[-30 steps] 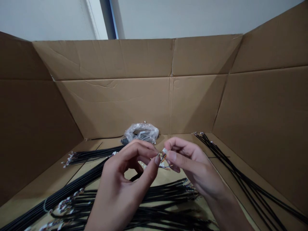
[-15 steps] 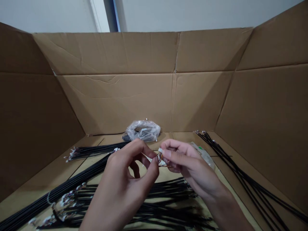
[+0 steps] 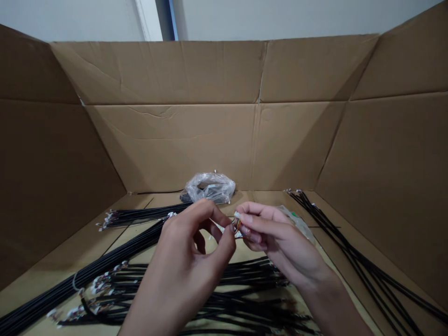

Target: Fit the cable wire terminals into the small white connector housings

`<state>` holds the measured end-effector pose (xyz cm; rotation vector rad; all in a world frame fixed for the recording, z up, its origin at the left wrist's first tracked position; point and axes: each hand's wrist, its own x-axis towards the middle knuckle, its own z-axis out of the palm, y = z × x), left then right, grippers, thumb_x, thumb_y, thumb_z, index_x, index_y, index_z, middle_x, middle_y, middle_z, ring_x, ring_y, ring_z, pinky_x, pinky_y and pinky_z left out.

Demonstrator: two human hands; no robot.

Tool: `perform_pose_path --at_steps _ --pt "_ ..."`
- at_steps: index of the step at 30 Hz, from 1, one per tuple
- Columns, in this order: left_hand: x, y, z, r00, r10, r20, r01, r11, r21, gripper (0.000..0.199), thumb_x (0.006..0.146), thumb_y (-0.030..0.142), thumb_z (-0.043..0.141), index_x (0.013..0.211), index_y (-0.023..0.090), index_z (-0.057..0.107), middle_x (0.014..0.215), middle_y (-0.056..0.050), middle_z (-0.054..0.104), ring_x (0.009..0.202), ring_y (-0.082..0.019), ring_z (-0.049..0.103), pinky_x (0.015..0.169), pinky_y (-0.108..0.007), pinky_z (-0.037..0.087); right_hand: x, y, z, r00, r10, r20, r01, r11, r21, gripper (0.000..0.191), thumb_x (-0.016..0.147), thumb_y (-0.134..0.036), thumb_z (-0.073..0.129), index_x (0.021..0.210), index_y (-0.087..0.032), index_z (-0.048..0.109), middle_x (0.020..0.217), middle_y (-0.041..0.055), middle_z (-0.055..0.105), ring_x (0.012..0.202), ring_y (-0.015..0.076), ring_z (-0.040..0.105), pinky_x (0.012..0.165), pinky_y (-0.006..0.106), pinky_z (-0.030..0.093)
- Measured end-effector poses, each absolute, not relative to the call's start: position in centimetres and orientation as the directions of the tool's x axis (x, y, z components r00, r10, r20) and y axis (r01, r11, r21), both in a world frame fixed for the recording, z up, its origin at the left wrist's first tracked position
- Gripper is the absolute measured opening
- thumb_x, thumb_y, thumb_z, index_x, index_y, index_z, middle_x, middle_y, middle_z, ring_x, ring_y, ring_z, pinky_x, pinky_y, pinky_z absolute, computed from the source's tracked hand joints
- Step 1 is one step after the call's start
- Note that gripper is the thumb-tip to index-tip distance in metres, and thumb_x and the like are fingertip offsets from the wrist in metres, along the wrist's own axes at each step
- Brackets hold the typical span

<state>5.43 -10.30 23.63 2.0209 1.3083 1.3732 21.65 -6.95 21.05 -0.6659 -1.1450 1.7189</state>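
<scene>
Left hand (image 3: 187,254): bare, thumb and forefinger brought together on the thin coloured wires (image 3: 238,226), close to their connector end.
Right hand (image 3: 287,242): bare, fingers grasping the small white connector (image 3: 237,215) between thumb and forefinger; coloured wires run from it.
Position of both pieces: held up between the hands, above the floor of the cardboard box (image 3: 175,140).
Black cables, near lot (image 3: 245,298): several, laid crosswise below the hands, white plugs at the left ends.
Tied cable bundle (image 3: 115,254): black, thick, slanting along the left, bound with a pale tie (image 3: 74,282).
Rear cable bundle (image 3: 147,214): black, white-tipped at left.
Loose black cables (image 3: 350,252): a slanting group, right side.
Clear plastic bag (image 3: 210,186): crumpled, dark contents, near the rear wall.
Second plastic bag (image 3: 301,224): translucent, green mark, partly hidden behind the right hand.
</scene>
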Motion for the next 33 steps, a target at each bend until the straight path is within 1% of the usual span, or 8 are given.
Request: perform_pose_path --at_steps 7,13,18,24,28,33 --pt "5.35 -10.24 23.77 0.081 0.864 0.497 0.506 -0.465 0.727 0.022 0.082 0.029 0.063 0.062 0.021 0.065 0.054 0.002 0.061 0.049 -0.010 0.055 0.042 -0.015 0.039 21.69 -6.92 20.93 -0.379 0.924 0.044 -0.369 -0.107 -0.923 0.026 0.075 -0.034 0.087 0.083 -0.016 0.071 0.067 -0.0037 0.055 0.058 0.0081 0.037 0.056 0.026 0.021" --pt "5.39 -10.06 23.65 0.061 0.877 0.477 0.505 -0.439 0.743 0.020 0.082 0.028 0.063 0.063 0.022 0.066 0.055 0.003 0.060 0.048 -0.010 0.055 0.040 -0.015 0.036 21.54 -7.18 21.24 -0.335 0.939 0.081 -0.281 -0.018 -0.959 0.025 0.078 -0.038 0.082 0.080 -0.017 0.068 0.069 -0.0034 0.055 0.061 0.0100 0.037 0.057 0.028 0.022" --pt "5.30 -9.96 23.18 0.066 0.873 0.483 0.490 -0.450 0.747 0.020 0.084 0.029 0.064 0.064 0.023 0.064 0.056 0.005 0.059 0.050 -0.009 0.054 0.042 -0.016 0.035 21.51 -7.23 21.30 -0.330 0.939 0.098 -0.245 0.015 -0.969 0.024 0.080 -0.038 0.079 0.080 -0.018 0.066 0.068 -0.0043 0.052 0.061 0.0104 0.035 0.058 0.029 0.022" --pt "5.20 -9.88 22.99 0.066 0.884 0.462 0.500 -0.430 0.752 0.019 0.084 0.029 0.063 0.067 0.023 0.064 0.060 0.005 0.063 0.053 -0.010 0.055 0.044 -0.018 0.036 21.46 -7.11 21.19 -0.334 0.940 0.068 -0.259 -0.022 -0.966 0.026 0.078 -0.039 0.081 0.079 -0.017 0.066 0.068 -0.0040 0.054 0.061 0.0101 0.036 0.057 0.029 0.022" --pt "5.26 -9.81 23.39 0.086 0.894 0.439 0.515 -0.417 0.749 0.020 0.083 0.030 0.062 0.065 0.022 0.063 0.059 0.003 0.063 0.053 -0.011 0.055 0.044 -0.019 0.036 21.39 -6.91 20.98 -0.345 0.937 0.046 -0.293 -0.061 -0.954 0.028 0.075 -0.039 0.084 0.081 -0.017 0.068 0.067 -0.0037 0.055 0.059 0.0096 0.037 0.057 0.027 0.022" --pt "5.21 -9.86 23.38 0.075 0.888 0.453 0.511 -0.424 0.748 0.021 0.084 0.029 0.060 0.065 0.022 0.063 0.059 0.003 0.062 0.052 -0.010 0.050 0.046 -0.020 0.034 21.44 -6.75 20.71 -0.367 0.930 0.023 -0.333 -0.109 -0.937 0.027 0.074 -0.037 0.087 0.082 -0.017 0.070 0.067 -0.0030 0.055 0.058 0.0092 0.036 0.057 0.027 0.020"
